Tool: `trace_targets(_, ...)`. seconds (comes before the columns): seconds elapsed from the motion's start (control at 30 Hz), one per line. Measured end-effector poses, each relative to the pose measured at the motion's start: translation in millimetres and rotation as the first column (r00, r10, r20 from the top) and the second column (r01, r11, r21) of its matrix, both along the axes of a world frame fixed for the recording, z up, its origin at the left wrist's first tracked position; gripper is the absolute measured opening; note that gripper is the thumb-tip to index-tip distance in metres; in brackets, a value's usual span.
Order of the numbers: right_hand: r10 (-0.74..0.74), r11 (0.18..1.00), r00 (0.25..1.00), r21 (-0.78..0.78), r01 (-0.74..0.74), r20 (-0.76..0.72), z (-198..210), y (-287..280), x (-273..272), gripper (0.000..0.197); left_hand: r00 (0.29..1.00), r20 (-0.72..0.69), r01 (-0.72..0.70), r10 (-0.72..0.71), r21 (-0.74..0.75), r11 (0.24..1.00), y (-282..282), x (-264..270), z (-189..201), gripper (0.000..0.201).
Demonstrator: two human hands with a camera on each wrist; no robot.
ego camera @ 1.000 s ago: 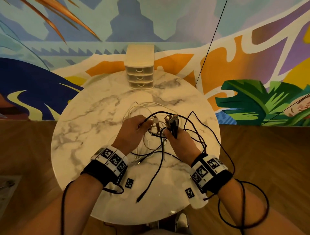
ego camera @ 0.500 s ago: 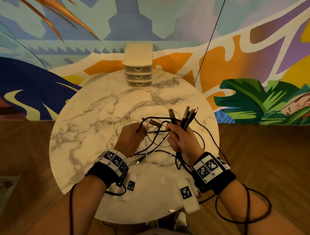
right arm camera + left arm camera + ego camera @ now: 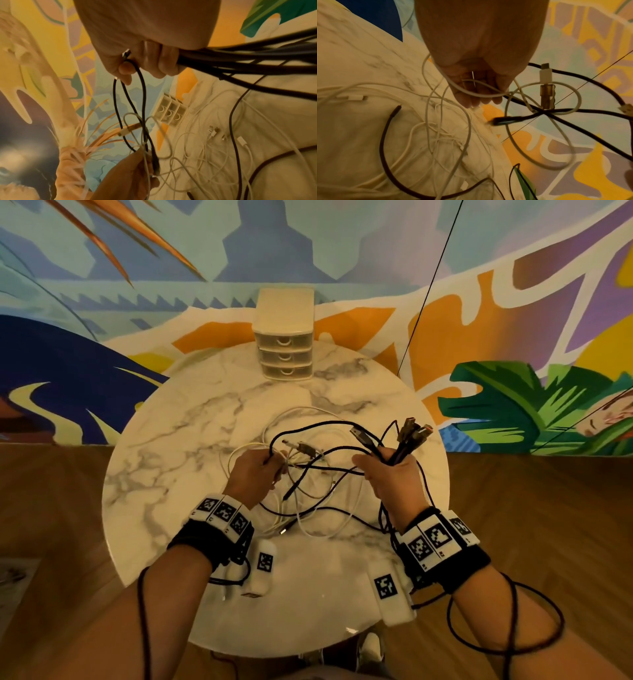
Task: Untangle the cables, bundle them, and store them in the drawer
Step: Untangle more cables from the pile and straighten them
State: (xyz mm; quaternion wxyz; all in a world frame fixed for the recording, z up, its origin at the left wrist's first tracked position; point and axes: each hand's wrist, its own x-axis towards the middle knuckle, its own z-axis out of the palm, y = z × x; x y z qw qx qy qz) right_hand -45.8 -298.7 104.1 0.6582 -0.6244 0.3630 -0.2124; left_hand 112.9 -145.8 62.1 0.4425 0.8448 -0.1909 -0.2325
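A tangle of black cables (image 3: 310, 470) and white cables (image 3: 327, 510) lies on the round marble table (image 3: 178, 474) between my hands. My right hand (image 3: 390, 477) grips a bunch of black cables, their plugs (image 3: 412, 433) sticking up past the fingers; the right wrist view shows that black bundle (image 3: 240, 59) running through the fist. My left hand (image 3: 255, 474) pinches white cable (image 3: 471, 92) and a black strand at the tangle's left side. A small cream three-drawer unit (image 3: 284, 337) stands at the table's far edge, all drawers closed.
Loose white cable loops (image 3: 436, 135) and connectors (image 3: 213, 132) lie flat on the marble. A painted wall (image 3: 513, 320) rises behind the table and wooden floor (image 3: 51, 508) surrounds it. Black sensor leads (image 3: 507, 628) hang from both wrist bands.
My right hand has lifted and swung right, drawing the bunch of black plugs away from the tangle. My left hand has stayed on the white cables, so the strands between the hands are stretched.
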Motion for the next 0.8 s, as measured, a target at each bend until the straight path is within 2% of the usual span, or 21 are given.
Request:
trace_targets(0.07, -0.059, 0.998, 0.998, 0.003, 0.059, 0.023, -1.3, -5.1, -2.8, 0.033, 1.0, -0.019, -0.002, 0.002, 0.029, 1.0, 2.5, 2.7, -3.5, 0.036)
trace_targets(0.17, -0.072, 0.997, 0.996, -0.034, 0.074, 0.051, -2.9, -6.0, -7.2, 0.036, 0.998, -0.059, 0.012, -0.008, 0.071, 0.997, 2.0, 1.0, -6.4, 0.038)
trace_targets(0.27, 0.008, 0.997, 0.998, -0.071, -0.004, 0.066, -3.5, -4.4, -10.1, 0.04, 0.995, -0.1, -0.015, 0.022, 0.075, 0.997, -3.8, -0.9, -5.9, 0.042)
trace_targets(0.33, 0.091, 0.991, 0.996, -0.102, -0.089, 0.018, -1.4, -5.1, -12.8, 0.043, 0.995, -0.086, -0.036, 0.043, 0.082, 0.996, -4.2, -1.0, -4.3, 0.045)
trace_targets(0.37, 0.08, 0.989, 0.997, -0.124, -0.081, -0.01, -0.8, -6.6, -13.9, 0.043, 0.996, -0.072, -0.041, 0.047, 0.086, 0.995, -3.4, -0.9, -4.1, 0.046)
trace_targets(0.43, -0.05, 0.988, 0.998, -0.149, 0.042, -0.047, -2.2, -10.8, -14.9, 0.037, 0.996, -0.063, -0.051, 0.056, 0.085, 0.995, -3.5, -2.3, -4.1, 0.048)
trace_targets(0.5, -0.149, 0.988, 0.989, -0.042, 0.148, -0.02, -7.0, -13.5, -13.5, 0.034, 0.995, -0.067, -0.066, 0.07, 0.07, 0.995, -5.3, -5.7, -3.4, 0.048)
trace_targets(0.57, -0.142, 0.985, 0.99, 0.097, 0.141, 0.003, -10.4, -16.5, -11.1, 0.037, 0.996, -0.05, -0.067, 0.07, 0.053, 0.996, -7.8, -9.4, -2.0, 0.047)
trace_targets(0.6, -0.113, 0.987, 0.993, 0.117, 0.114, -0.019, -11.7, -19.1, -10.6, 0.038, 0.998, -0.028, -0.057, 0.058, 0.051, 0.997, -8.1, -11.1, -2.0, 0.047)
trace_targets(0.67, -0.095, 0.993, 0.99, 0.054, 0.102, -0.105, -12.8, -24.9, -9.9, 0.037, 1.0, 0.007, -0.025, 0.025, 0.046, 0.999, -7.1, -15.3, -2.1, 0.046)
trace_targets(0.73, -0.202, 0.979, 0.965, -0.033, 0.199, -0.169, -12.6, -29.2, -8.5, 0.036, 1.0, 0.027, -0.011, 0.01, 0.034, 0.999, -7.2, -19.2, -4.1, 0.046)
trace_targets(0.8, -0.335, 0.942, 0.923, -0.05, 0.332, -0.189, -16.9, -29.3, -5.2, 0.036, 0.998, 0.052, -0.024, 0.022, 0.035, 0.999, -9.2, -22.7, -4.7, 0.047)
